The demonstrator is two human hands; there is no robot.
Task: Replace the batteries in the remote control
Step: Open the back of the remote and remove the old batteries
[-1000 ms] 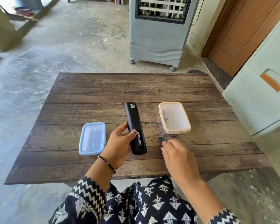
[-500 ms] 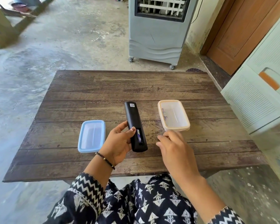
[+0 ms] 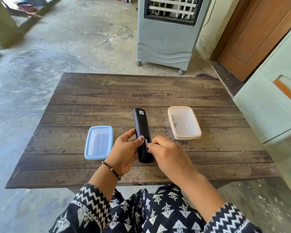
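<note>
My left hand (image 3: 124,148) grips long black plastic remote (image 3: 142,132) back-up over wooden plank table (image 3: 141,91), steadying open battery bay. My right hand (image 3: 166,153) fingertips pinch inside bay; whether holding battery, cannot tell.

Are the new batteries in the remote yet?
Not yet. The cover looks off already: the remote's battery slot is open. Now the left hand holds it while the right hand's fingertips work at the slot. Swapping batteries and closing up remain.
</note>
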